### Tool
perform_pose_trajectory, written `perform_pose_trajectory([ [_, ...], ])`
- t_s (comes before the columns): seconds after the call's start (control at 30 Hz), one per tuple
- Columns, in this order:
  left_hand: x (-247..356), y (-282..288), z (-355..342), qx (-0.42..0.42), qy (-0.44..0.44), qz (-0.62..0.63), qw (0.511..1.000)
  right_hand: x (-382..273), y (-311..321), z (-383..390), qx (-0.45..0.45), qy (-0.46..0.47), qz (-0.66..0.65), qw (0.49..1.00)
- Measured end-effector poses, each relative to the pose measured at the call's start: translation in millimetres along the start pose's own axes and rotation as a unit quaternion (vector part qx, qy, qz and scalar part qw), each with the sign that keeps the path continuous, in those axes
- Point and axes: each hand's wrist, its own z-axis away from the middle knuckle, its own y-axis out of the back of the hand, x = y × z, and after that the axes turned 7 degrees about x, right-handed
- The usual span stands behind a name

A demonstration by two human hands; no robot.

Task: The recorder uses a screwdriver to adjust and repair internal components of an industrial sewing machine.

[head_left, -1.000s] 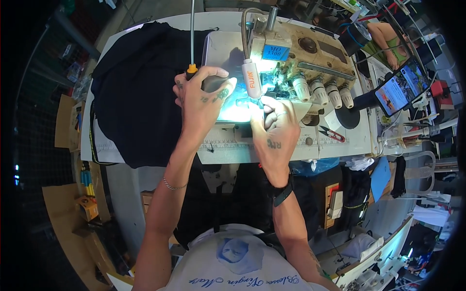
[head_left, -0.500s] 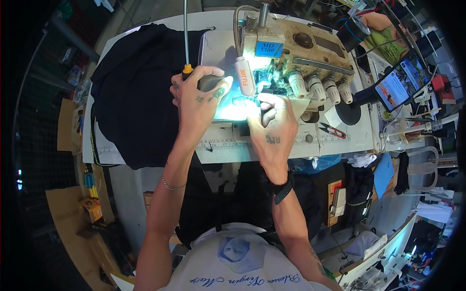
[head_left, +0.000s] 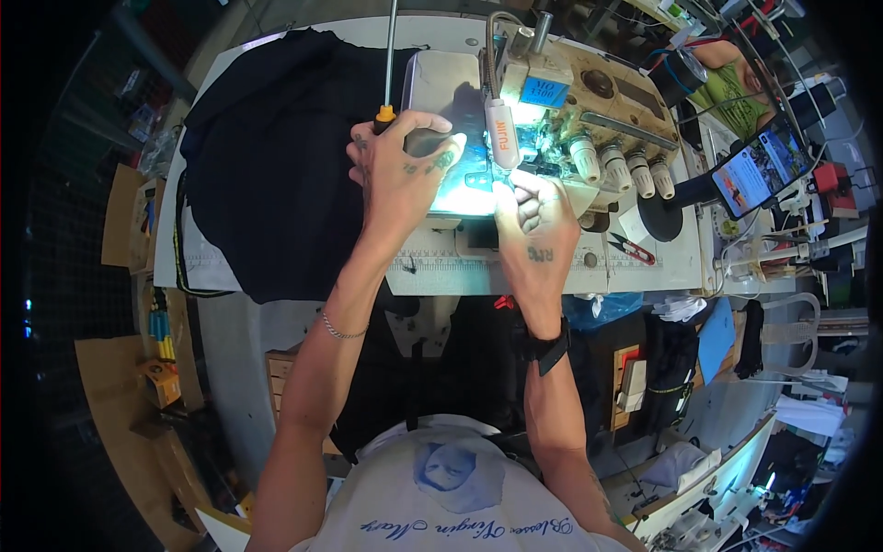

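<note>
My left hand (head_left: 403, 175) is closed round the handle of a screwdriver (head_left: 384, 114), whose long shaft points up and away. Its thumb and forefinger are spread over the bright metal bed of an overlock sewing machine (head_left: 635, 97). My right hand (head_left: 541, 230) is closed in a pinch by the machine's needle area, under a white work lamp (head_left: 503, 136) on a bendy neck. What its fingertips hold is too small and glare-washed to make out. A small metal plate (head_left: 477, 180) lies on the bed between my hands.
Black fabric (head_left: 267, 175) covers the table's left side. Right of my right hand lie red-handled thread snips (head_left: 633, 249). A phone (head_left: 760, 173) stands on a holder at the right, with another person (head_left: 736, 92) beyond it. Cardboard boxes (head_left: 120, 386) stand at left.
The view has shifted, so the table and both hands appear farther right. Both hands keep nearly the same pose, with the screwdriver still in my left hand and my right fingers by the needle area.
</note>
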Motion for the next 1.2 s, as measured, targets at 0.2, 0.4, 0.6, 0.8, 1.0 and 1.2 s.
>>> perform_pose_trajectory([
  [0.2, -3.3, -0.5, -0.8, -0.018, 0.016, 0.022, 0.999, -1.0, 1.2, -0.1, -0.011, 0.02, 0.012, 1.0],
  [0.4, -6.8, -1.8, -2.7, -0.02, -0.023, 0.019, 0.999, -3.2, 7.1, 0.7, -0.041, 0.098, 0.069, 0.992],
  [0.6, -4.8, -3.4, -2.1, 0.006, 0.013, -0.003, 1.0, 3.9, 10.6, 0.6, -0.057, 0.068, 0.008, 0.996],
  [0.8, -0.6, -0.2, -1.7, 0.001, 0.023, 0.0, 1.0, 12.1, 6.1, 7.1, -0.022, 0.075, 0.015, 0.997],
  [1.0, -1.7, -2.9, -2.0, 0.011, 0.021, 0.011, 1.0, 17.1, 9.6, 8.2, -0.044, 0.034, -0.049, 0.997],
  [1.2, -12.8, -13.9, -7.5, 0.011, 0.026, 0.05, 0.998, 15.0, 6.6, 10.3, -0.038, 0.007, -0.118, 0.992],
])
